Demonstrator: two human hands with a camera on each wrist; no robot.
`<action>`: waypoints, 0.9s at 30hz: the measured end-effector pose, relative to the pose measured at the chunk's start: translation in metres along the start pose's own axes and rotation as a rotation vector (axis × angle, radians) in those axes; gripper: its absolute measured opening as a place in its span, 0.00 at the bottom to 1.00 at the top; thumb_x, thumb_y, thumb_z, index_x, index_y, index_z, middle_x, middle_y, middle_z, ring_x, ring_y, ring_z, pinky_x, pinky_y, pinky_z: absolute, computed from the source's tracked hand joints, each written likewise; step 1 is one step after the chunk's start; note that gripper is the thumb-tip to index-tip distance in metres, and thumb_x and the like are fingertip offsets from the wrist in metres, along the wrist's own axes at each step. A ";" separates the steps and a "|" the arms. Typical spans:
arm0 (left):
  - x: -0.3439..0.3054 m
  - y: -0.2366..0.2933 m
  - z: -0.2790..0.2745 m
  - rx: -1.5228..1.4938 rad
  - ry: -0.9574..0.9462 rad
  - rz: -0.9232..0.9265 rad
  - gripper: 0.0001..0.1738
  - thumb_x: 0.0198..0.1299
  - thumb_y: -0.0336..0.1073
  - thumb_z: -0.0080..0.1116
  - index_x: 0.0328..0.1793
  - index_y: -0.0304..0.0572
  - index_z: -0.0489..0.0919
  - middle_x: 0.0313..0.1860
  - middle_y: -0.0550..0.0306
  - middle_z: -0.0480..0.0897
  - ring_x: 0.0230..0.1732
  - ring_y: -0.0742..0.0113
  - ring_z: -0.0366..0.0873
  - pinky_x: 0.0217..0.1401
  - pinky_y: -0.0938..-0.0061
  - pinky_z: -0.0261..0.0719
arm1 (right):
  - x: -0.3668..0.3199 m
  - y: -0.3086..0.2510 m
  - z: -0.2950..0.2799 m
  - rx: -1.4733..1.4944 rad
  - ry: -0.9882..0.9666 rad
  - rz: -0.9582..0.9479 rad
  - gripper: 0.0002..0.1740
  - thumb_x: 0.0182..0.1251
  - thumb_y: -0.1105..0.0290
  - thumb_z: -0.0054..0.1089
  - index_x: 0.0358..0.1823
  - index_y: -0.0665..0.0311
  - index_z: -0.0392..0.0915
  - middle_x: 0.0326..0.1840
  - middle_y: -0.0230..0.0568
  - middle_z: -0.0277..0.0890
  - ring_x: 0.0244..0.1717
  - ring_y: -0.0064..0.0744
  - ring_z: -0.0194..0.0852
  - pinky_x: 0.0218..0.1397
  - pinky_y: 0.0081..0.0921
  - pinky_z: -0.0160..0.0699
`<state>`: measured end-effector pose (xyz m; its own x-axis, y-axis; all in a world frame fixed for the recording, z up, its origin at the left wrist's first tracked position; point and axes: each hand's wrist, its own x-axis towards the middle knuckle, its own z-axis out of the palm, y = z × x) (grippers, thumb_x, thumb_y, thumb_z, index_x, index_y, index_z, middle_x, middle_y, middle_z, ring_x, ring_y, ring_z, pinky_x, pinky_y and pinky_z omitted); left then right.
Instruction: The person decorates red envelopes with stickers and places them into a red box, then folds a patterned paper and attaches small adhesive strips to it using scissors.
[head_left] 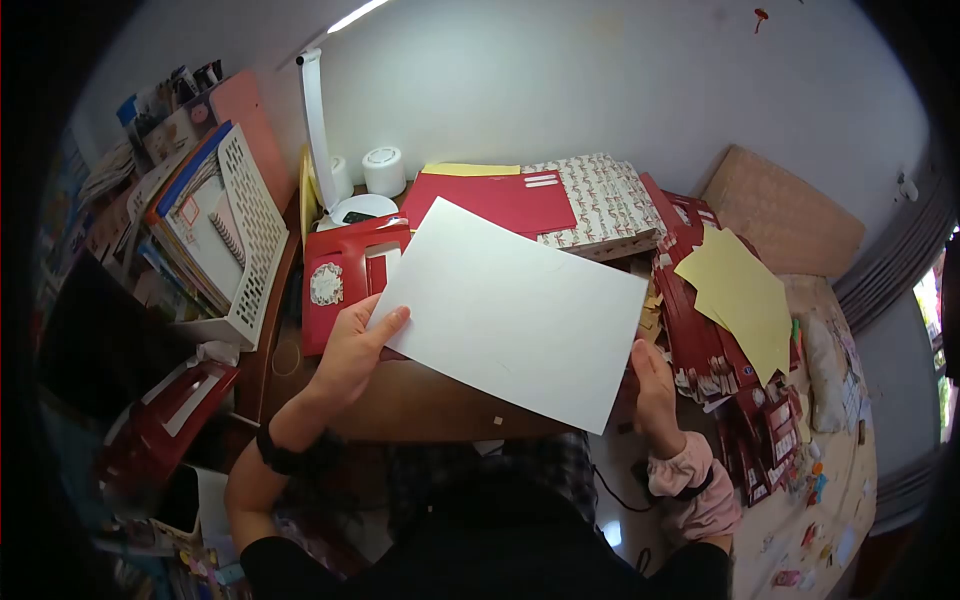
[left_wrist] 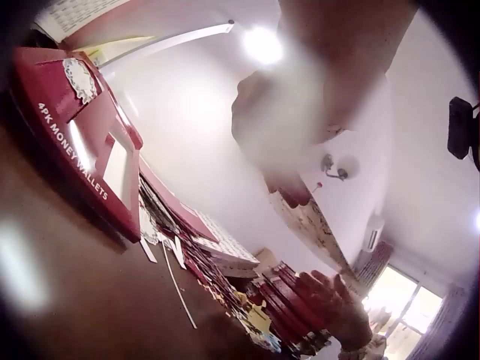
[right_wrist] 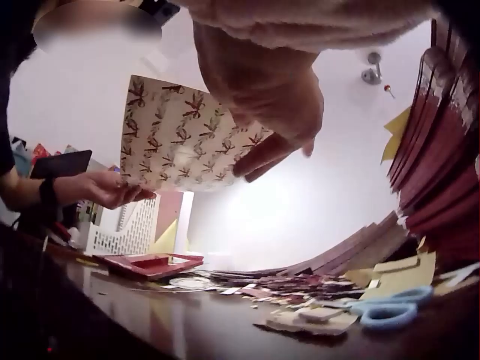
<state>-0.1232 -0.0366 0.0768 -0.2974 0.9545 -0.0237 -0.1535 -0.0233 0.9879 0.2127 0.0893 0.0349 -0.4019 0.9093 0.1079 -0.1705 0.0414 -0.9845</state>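
A sheet of paper (head_left: pixel 520 310) is held up over the desk, its plain white face on top. The right wrist view shows its underside (right_wrist: pixel 176 142), printed with a red and green pattern. At the sheet's left corner my left hand (head_left: pixel 350 350) pinches it, thumb on the white face and fingers beneath. My right hand (head_left: pixel 655 395) is by the opposite edge, and its fingers (right_wrist: pixel 266 156) extend along the patterned side, mostly straight. Below and behind the sheet lies a red money-wallet pack (left_wrist: pixel 90 142) on the desk.
Behind stand a patterned stack (head_left: pixel 600 195), a red folder (head_left: pixel 490 200) and a desk lamp (head_left: pixel 316 130). Red packs with yellow sheets (head_left: pixel 745 300) are piled to the right. Blue-handled scissors (right_wrist: pixel 390 311) lie among paper scraps. A white file rack (head_left: pixel 250 240) stands left.
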 end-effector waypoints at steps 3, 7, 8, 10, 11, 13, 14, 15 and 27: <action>-0.004 -0.012 0.002 0.115 0.018 0.090 0.19 0.74 0.33 0.53 0.66 0.28 0.73 0.52 0.54 0.83 0.50 0.70 0.83 0.51 0.73 0.87 | -0.016 -0.015 0.003 0.200 -0.100 0.163 0.27 0.82 0.59 0.47 0.70 0.73 0.66 0.61 0.44 0.76 0.51 0.22 0.78 0.54 0.20 0.76; -0.022 -0.017 0.017 0.060 -0.130 -0.060 0.19 0.74 0.29 0.50 0.68 0.27 0.70 0.54 0.51 0.81 0.51 0.68 0.82 0.50 0.71 0.90 | -0.020 -0.021 0.001 -0.382 -0.168 0.036 0.27 0.83 0.59 0.43 0.71 0.74 0.65 0.60 0.42 0.77 0.52 0.20 0.77 0.54 0.20 0.75; -0.025 -0.024 0.018 0.173 -0.228 -0.052 0.20 0.74 0.27 0.49 0.69 0.27 0.68 0.55 0.50 0.80 0.51 0.67 0.82 0.50 0.70 0.91 | -0.020 -0.022 0.005 -0.320 -0.153 0.002 0.29 0.83 0.56 0.43 0.72 0.74 0.65 0.58 0.41 0.78 0.50 0.20 0.77 0.53 0.19 0.74; -0.029 -0.024 0.026 0.286 -0.343 -0.088 0.22 0.73 0.24 0.47 0.71 0.28 0.66 0.56 0.49 0.78 0.53 0.66 0.81 0.50 0.69 0.91 | -0.019 -0.020 0.013 -0.258 -0.135 -0.034 0.31 0.83 0.54 0.42 0.73 0.73 0.64 0.57 0.41 0.79 0.49 0.20 0.77 0.52 0.18 0.74; -0.029 -0.022 0.030 0.289 -0.345 -0.087 0.22 0.73 0.24 0.47 0.71 0.28 0.66 0.56 0.49 0.78 0.53 0.66 0.81 0.50 0.69 0.91 | -0.019 -0.016 0.017 -0.215 -0.102 -0.086 0.32 0.83 0.54 0.42 0.74 0.73 0.63 0.54 0.40 0.81 0.47 0.21 0.77 0.51 0.19 0.75; -0.031 -0.020 0.034 0.258 -0.376 -0.123 0.22 0.73 0.25 0.47 0.72 0.29 0.65 0.58 0.50 0.78 0.55 0.65 0.81 0.51 0.70 0.91 | -0.021 -0.017 0.026 -0.209 -0.106 -0.113 0.34 0.82 0.53 0.41 0.78 0.70 0.59 0.47 0.40 0.83 0.42 0.28 0.79 0.49 0.22 0.76; -0.030 -0.018 0.034 0.262 -0.379 -0.125 0.22 0.73 0.25 0.47 0.72 0.29 0.65 0.58 0.50 0.78 0.55 0.65 0.81 0.51 0.70 0.91 | -0.025 -0.027 0.027 -0.335 -0.178 -0.104 0.33 0.81 0.55 0.44 0.78 0.69 0.58 0.45 0.42 0.82 0.40 0.29 0.78 0.47 0.24 0.76; -0.027 -0.016 0.034 0.239 -0.395 -0.161 0.22 0.74 0.25 0.46 0.72 0.29 0.65 0.59 0.50 0.77 0.56 0.65 0.80 0.51 0.70 0.91 | -0.027 -0.041 0.033 -0.460 -0.250 -0.094 0.32 0.81 0.57 0.46 0.79 0.67 0.58 0.43 0.45 0.82 0.38 0.31 0.77 0.46 0.26 0.77; -0.021 -0.014 0.034 0.216 -0.486 -0.245 0.24 0.76 0.28 0.46 0.75 0.31 0.62 0.63 0.49 0.76 0.60 0.64 0.79 0.55 0.71 0.89 | -0.016 -0.050 0.071 -0.984 -0.282 -0.688 0.34 0.66 0.66 0.67 0.73 0.65 0.69 0.37 0.41 0.77 0.36 0.39 0.80 0.36 0.32 0.78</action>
<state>-0.0824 -0.0461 0.0684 0.1967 0.9524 -0.2327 0.0478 0.2278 0.9725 0.1640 0.0430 0.0921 -0.6974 0.4585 0.5509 0.2774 0.8814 -0.3824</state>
